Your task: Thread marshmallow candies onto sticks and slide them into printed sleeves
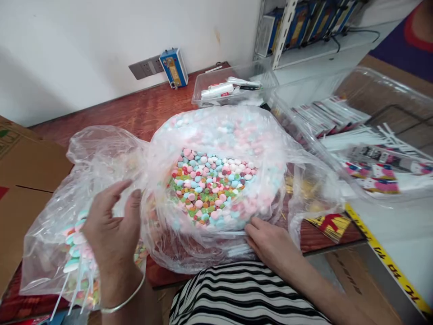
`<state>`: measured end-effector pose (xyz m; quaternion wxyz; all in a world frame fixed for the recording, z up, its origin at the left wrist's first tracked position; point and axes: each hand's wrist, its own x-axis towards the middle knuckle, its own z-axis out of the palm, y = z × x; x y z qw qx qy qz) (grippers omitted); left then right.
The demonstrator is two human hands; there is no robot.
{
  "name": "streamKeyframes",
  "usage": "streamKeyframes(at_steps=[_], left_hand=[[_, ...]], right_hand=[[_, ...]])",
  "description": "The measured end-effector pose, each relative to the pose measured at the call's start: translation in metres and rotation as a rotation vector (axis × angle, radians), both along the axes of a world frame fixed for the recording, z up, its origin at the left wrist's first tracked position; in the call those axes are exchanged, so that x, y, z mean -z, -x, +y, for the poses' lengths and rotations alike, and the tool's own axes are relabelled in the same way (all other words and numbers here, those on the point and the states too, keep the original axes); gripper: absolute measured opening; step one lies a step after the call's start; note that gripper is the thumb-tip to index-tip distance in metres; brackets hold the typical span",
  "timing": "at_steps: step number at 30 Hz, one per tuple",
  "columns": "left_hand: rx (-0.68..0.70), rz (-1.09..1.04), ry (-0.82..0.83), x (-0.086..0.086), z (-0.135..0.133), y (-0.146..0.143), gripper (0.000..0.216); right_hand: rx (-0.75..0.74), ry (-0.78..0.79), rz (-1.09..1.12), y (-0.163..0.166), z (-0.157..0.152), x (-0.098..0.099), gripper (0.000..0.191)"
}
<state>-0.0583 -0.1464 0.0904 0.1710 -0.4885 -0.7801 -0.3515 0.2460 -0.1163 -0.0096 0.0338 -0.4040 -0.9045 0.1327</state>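
A large clear plastic bag [270, 189] lies spread with its mouth folded back. Inside are many small pastel candies [206, 180], round ones mixed with little rings. My left hand [113, 230] is raised, thumb and fingers apart, holding nothing. Beneath and beside it, a second clear bag [50, 243] holds lollipops [76, 246] with pastel candy heads and white sticks. My right hand [269, 239] is at the candy bag's near edge, its fingers closed at the end of thin white sticks [223, 234]. The fingertips are partly hidden.
Behind the bag, a clear tray [203, 85] holds white tubes and a pen. To the right, a larger clear bin [314, 149] holds packets and white sticks. Gold wrappers [329, 225] lie by the table's right edge. A cardboard box [30, 167] stands left; a person [406, 45] is upper right.
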Motion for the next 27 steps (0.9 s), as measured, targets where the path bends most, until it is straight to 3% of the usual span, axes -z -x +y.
streamKeyframes(at_steps=[4, 8, 13, 16, 21, 25, 27], left_hand=[[0.296, -0.098, 0.054, 0.013, 0.021, -0.029, 0.025], [0.423, -0.22, 0.151, 0.028, 0.025, -0.046, 0.022], [0.661, -0.636, 0.405, 0.042, 0.024, -0.075, 0.011], [0.776, -0.947, 0.449, 0.047, 0.025, -0.096, 0.009], [0.765, -1.332, 0.375, 0.054, 0.031, -0.116, 0.01], [0.74, -1.411, 0.377, 0.055, 0.034, -0.112, 0.013], [0.716, -1.362, 0.282, 0.051, 0.032, -0.105, 0.011]], right_hand=[[-0.015, -0.026, 0.038, -0.004, 0.002, 0.005, 0.018], [0.037, 0.036, 0.14, -0.017, 0.007, -0.006, 0.02], [0.116, 0.112, 0.307, -0.017, 0.01, -0.017, 0.022], [0.113, 0.078, 0.339, -0.01, 0.01, -0.022, 0.023], [0.099, 0.006, 0.36, -0.001, 0.014, -0.023, 0.024], [0.157, 0.006, 0.465, -0.002, 0.015, -0.024, 0.02], [0.236, 0.061, 0.589, -0.003, 0.014, -0.026, 0.017]])
